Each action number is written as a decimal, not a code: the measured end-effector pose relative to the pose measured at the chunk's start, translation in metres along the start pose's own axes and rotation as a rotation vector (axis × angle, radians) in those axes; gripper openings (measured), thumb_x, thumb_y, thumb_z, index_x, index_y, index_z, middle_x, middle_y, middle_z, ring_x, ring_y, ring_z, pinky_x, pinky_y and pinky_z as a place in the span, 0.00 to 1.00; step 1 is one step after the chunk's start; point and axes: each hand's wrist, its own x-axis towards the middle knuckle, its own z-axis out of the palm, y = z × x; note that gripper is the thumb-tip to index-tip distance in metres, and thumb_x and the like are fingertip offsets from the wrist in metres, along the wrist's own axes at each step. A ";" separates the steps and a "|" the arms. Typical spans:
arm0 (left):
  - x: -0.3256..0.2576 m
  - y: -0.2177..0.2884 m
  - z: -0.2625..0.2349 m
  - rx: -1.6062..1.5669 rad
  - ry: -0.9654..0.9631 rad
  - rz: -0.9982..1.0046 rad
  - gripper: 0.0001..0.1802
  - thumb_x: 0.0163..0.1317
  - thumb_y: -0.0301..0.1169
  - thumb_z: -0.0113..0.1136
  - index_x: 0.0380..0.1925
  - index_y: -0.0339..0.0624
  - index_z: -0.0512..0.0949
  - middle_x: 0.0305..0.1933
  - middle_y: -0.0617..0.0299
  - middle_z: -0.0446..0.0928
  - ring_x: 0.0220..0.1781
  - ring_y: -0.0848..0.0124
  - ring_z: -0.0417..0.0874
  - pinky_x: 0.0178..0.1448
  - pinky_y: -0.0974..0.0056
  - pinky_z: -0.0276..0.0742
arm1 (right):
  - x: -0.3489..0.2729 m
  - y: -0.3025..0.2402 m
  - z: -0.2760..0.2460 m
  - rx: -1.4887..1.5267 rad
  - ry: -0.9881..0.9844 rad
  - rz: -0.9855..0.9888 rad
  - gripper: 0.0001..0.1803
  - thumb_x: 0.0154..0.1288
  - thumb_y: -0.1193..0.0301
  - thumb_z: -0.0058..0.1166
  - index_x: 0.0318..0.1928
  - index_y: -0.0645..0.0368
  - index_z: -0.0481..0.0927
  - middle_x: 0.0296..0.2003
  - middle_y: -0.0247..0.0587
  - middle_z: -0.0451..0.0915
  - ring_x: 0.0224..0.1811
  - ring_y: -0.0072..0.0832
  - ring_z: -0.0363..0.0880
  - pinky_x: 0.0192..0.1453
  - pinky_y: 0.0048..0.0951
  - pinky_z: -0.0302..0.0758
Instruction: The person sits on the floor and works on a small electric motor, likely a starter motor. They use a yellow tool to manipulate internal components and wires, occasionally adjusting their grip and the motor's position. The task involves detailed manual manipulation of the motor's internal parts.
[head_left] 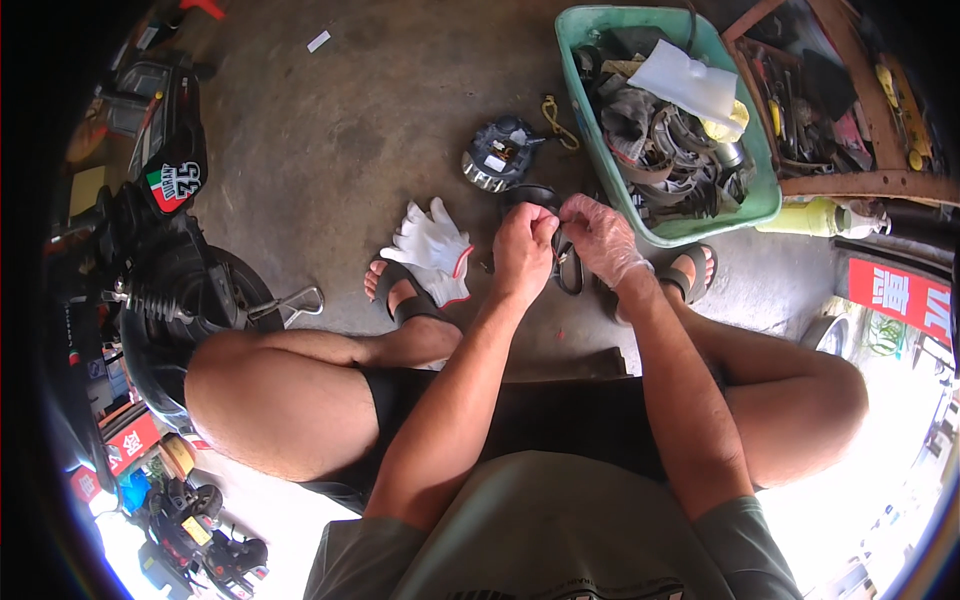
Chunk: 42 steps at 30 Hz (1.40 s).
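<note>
My left hand (524,252) is bare, its thumb and fingers pinched together. Close against it is my right hand (603,240), in a clear plastic glove, its fingertips also pinched. What they grip between them is too small and hidden to make out. Below the fingertips, a thin black loop (570,276) shows between my hands. A dark round part (532,194) is partly hidden behind my left fingers. Just beyond lies a round black housing (500,150) with a silver ribbed rim. Left of my hands, a pair of white knit gloves (430,250) with red cuffs lies on the floor.
A green plastic tub (655,237) full of used metal parts and rags stands at the far right. Beside it is a wooden rack (850,185) holding tools. A yellow cord (558,122) lies near the tub. A motorcycle wheel (225,290) stands at my left.
</note>
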 end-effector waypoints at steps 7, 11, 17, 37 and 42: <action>-0.027 -0.012 0.015 0.115 0.067 -0.010 0.08 0.61 0.26 0.55 0.40 0.38 0.74 0.34 0.50 0.79 0.38 0.52 0.81 0.44 0.54 0.75 | 0.003 0.030 0.000 0.028 -0.257 0.155 0.11 0.53 0.67 0.54 0.38 0.50 0.82 0.37 0.47 0.82 0.43 0.46 0.80 0.48 0.39 0.75; -0.038 -0.042 0.025 0.077 0.086 -0.215 0.14 0.62 0.24 0.54 0.48 0.38 0.70 0.30 0.56 0.79 0.32 0.65 0.82 0.40 0.61 0.78 | -0.001 0.074 0.019 0.045 -0.120 0.228 0.12 0.53 0.65 0.53 0.38 0.52 0.82 0.38 0.49 0.82 0.44 0.46 0.80 0.50 0.38 0.75; -0.042 -0.072 0.031 0.077 -0.002 -0.314 0.09 0.58 0.26 0.56 0.40 0.41 0.78 0.34 0.51 0.82 0.38 0.57 0.84 0.43 0.58 0.78 | -0.011 0.128 0.060 0.261 0.130 0.447 0.12 0.52 0.70 0.54 0.37 0.61 0.80 0.35 0.51 0.83 0.41 0.43 0.81 0.49 0.35 0.76; -0.034 -0.068 0.027 0.063 -0.083 -0.378 0.10 0.61 0.30 0.59 0.38 0.36 0.81 0.32 0.59 0.84 0.33 0.73 0.83 0.41 0.68 0.77 | -0.021 0.069 0.067 0.827 0.077 0.464 0.22 0.50 0.74 0.67 0.43 0.69 0.72 0.30 0.42 0.80 0.27 0.26 0.79 0.32 0.27 0.75; -0.033 -0.072 0.026 -0.140 -0.123 -0.484 0.08 0.60 0.29 0.60 0.36 0.35 0.82 0.31 0.61 0.83 0.32 0.75 0.82 0.39 0.70 0.76 | -0.027 0.052 0.057 0.812 0.010 0.508 0.22 0.51 0.74 0.67 0.46 0.65 0.72 0.31 0.36 0.79 0.34 0.25 0.78 0.40 0.26 0.73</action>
